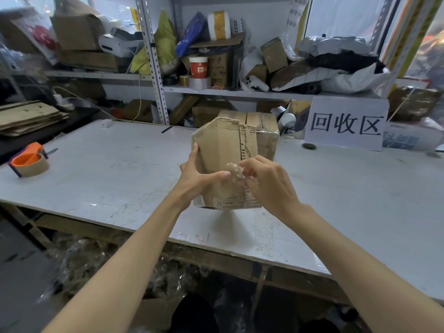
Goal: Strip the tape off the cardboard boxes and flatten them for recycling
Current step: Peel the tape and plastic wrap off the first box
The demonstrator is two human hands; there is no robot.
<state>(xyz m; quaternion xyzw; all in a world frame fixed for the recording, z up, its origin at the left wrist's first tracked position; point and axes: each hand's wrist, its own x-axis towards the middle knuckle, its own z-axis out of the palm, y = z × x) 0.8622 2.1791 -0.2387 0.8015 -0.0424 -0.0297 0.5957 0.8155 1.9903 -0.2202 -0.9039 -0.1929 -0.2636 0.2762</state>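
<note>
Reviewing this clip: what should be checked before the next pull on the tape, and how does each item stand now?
1. Left hand grips the cardboard box: ok, thumb on the near face, fingers at the left edge.
2. Right hand pinches the tape wad: ok.
3. Tape all off: not ok, glossy tape covers the box's right side.
4. Box flattened: not ok, it holds its shape.
5. Tape dispenser out of the way: ok, far left on the table.
6. Far-side seams: cannot tell, hidden.
</note>
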